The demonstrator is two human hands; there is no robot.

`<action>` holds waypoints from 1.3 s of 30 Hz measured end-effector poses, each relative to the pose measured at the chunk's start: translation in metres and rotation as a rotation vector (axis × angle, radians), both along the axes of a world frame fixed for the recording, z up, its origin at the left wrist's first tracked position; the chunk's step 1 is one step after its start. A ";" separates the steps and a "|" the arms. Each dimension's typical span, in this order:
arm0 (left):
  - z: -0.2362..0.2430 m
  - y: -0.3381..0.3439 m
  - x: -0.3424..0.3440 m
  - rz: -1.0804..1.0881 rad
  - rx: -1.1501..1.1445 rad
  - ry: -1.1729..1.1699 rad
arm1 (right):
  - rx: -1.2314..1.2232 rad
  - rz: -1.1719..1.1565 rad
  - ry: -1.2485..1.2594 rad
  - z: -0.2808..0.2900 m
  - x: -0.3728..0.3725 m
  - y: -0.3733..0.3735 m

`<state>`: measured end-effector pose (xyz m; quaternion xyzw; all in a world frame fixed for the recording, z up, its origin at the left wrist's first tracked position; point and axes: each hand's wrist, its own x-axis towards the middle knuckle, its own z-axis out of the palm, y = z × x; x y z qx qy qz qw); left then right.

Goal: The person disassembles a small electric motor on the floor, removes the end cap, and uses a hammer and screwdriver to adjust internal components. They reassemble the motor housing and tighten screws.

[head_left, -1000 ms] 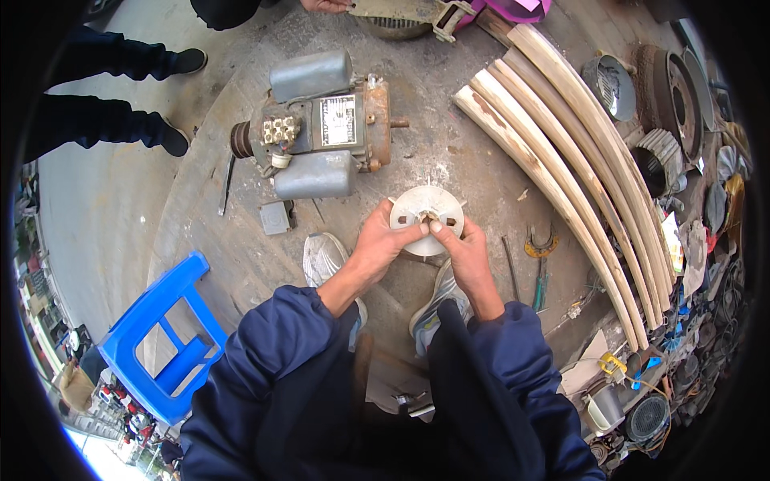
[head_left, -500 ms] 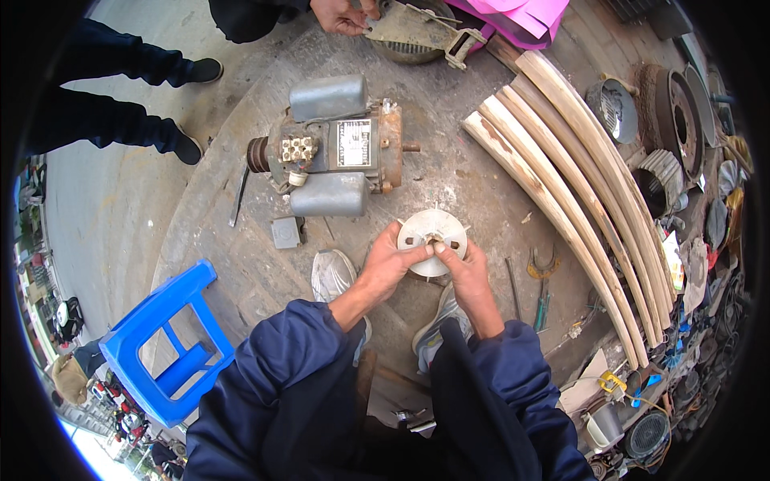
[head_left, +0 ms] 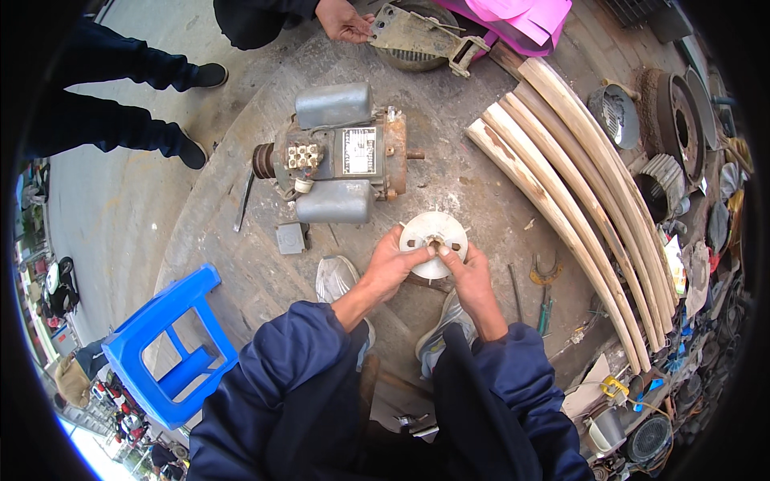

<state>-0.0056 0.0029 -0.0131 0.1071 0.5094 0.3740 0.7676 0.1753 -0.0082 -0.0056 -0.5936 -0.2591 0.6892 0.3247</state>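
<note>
Between my two hands is a round, off-white fan wheel (head_left: 433,227) with short blades sticking out at its rim and a raised hub in the middle. My left hand (head_left: 391,266) grips its left edge, the thumb pressed near the hub. From the right, my right hand (head_left: 472,276) grips the other edge, its thumb also at the hub. My fingers beneath the wheel are hidden. Beyond it an electric motor (head_left: 388,166) lies on its side, with two grey rounded covers, a terminal block, a pulley at its left end and a bare shaft at its right.
Several wooden poles (head_left: 553,192) lie at the right. Pliers (head_left: 545,313), a yellow clamp-like piece (head_left: 546,271), a grey box (head_left: 291,238) and a flat bar (head_left: 243,200) lie around me. A blue stool (head_left: 120,353) is tipped at the left. A co-worker's hand (head_left: 345,21) touches a metal bracket (head_left: 413,32).
The view has shifted slightly, so the surroundings sit a little lower and to the right. My hands keep their hold on the fan wheel. The co-worker's hand has opened out beside the bracket.
</note>
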 end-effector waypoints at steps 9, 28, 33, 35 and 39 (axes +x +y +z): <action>0.006 0.005 -0.001 0.020 0.004 0.000 | 0.077 0.031 -0.131 -0.004 -0.008 0.002; 0.007 0.007 -0.001 -0.040 -0.028 -0.123 | -0.023 0.074 -0.044 -0.003 0.004 0.007; 0.008 0.010 -0.008 -0.047 -0.009 -0.130 | 0.009 0.004 0.110 -0.003 0.006 0.014; 0.005 0.011 -0.013 -0.071 -0.009 -0.106 | 0.007 -0.019 0.056 -0.006 0.009 0.020; 0.002 0.009 -0.023 -0.145 -0.079 -0.036 | -0.012 -0.050 -0.021 -0.013 0.011 0.042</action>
